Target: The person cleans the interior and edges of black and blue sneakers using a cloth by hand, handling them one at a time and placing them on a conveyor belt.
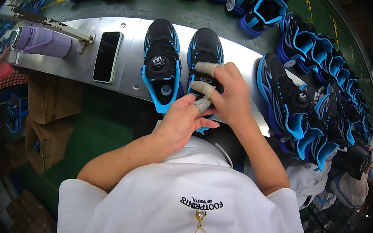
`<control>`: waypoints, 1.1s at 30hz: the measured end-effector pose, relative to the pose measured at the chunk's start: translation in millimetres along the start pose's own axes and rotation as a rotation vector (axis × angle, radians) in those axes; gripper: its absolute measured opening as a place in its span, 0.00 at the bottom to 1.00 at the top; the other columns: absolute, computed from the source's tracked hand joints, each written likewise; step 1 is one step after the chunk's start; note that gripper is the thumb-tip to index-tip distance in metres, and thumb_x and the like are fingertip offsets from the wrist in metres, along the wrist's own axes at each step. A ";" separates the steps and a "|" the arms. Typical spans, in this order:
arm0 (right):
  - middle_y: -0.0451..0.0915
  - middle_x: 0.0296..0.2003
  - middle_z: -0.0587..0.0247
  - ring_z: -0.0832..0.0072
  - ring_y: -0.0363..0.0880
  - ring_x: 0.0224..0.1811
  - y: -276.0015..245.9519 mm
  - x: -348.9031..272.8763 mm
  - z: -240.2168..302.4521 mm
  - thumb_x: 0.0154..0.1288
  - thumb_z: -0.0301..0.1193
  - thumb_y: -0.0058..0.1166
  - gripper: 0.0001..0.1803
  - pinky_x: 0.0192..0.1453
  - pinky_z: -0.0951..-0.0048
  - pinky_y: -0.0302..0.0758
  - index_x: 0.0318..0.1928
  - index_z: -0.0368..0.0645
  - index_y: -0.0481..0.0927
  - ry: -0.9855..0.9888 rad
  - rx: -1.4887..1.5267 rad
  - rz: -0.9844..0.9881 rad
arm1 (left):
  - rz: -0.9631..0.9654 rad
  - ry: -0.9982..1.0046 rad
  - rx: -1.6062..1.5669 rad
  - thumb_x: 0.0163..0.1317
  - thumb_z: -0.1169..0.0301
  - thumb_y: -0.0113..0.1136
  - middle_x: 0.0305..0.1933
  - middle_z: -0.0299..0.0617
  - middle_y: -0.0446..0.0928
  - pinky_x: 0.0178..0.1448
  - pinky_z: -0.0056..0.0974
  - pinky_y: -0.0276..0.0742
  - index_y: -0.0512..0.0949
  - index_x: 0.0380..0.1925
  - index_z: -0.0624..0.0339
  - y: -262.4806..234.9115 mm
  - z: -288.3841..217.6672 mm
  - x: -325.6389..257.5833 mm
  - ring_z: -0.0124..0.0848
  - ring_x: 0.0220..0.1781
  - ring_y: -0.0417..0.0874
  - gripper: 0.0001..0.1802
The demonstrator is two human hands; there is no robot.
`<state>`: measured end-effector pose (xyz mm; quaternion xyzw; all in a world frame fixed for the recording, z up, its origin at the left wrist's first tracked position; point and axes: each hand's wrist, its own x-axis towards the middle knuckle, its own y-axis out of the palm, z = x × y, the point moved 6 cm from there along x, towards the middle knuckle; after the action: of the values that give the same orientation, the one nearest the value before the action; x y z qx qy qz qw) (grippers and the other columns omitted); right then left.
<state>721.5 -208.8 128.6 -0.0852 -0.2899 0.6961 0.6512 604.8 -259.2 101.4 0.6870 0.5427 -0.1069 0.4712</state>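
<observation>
hands (206, 105) meet over right black shoe (205, 50) on metal bench (127, 71).

The worktop (136, 34) was dull silver-grey metal. On it, the two shoes (161, 64) were black with bright blue trim, blue streaks along the sides and a black dial on the tongue. Left of those shoes lay a phone (107, 56) with a black screen and pale green edge, and further left a lilac bottle (44, 41). Right of them, the heap of shoes (314, 107) showed the same black and blue. The hands (196, 110) wore beige and speckled grey finger wraps. The floor (98, 130) was green, the boxes (52, 120) brown.
</observation>
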 end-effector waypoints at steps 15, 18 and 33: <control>0.82 0.42 0.64 0.78 0.79 0.43 -33.1 45.6 -44.5 0.70 0.28 0.57 0.13 0.49 0.78 0.74 0.53 0.43 0.83 0.215 0.132 0.066 | -0.004 0.734 1.193 0.56 0.81 0.61 0.45 0.35 0.76 0.46 0.28 0.66 0.78 0.55 0.58 -60.2 -119.6 -3.1 0.25 0.38 0.69 0.24; 0.82 0.42 0.64 0.78 0.80 0.44 -21.8 55.3 -39.7 0.70 0.27 0.56 0.13 0.50 0.77 0.74 0.52 0.41 0.83 0.174 0.251 0.117 | -0.228 0.907 1.422 0.56 0.79 0.62 0.49 0.36 0.77 0.48 0.29 0.67 0.76 0.59 0.57 -54.1 -123.5 -6.8 0.26 0.41 0.70 0.27; 0.78 0.35 0.66 0.78 0.74 0.37 4.1 75.9 -29.4 0.69 0.29 0.56 0.12 0.44 0.76 0.72 0.51 0.44 0.84 0.179 0.138 0.287 | 0.071 0.847 1.182 0.55 0.74 0.67 0.42 0.37 0.74 0.50 0.33 0.70 0.77 0.52 0.59 -68.3 -128.0 -3.3 0.31 0.44 0.72 0.23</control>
<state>722.2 -127.6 122.1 -0.1422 -0.1673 0.7897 0.5728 499.0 -165.9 135.5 0.8265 0.5074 -0.0916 -0.2262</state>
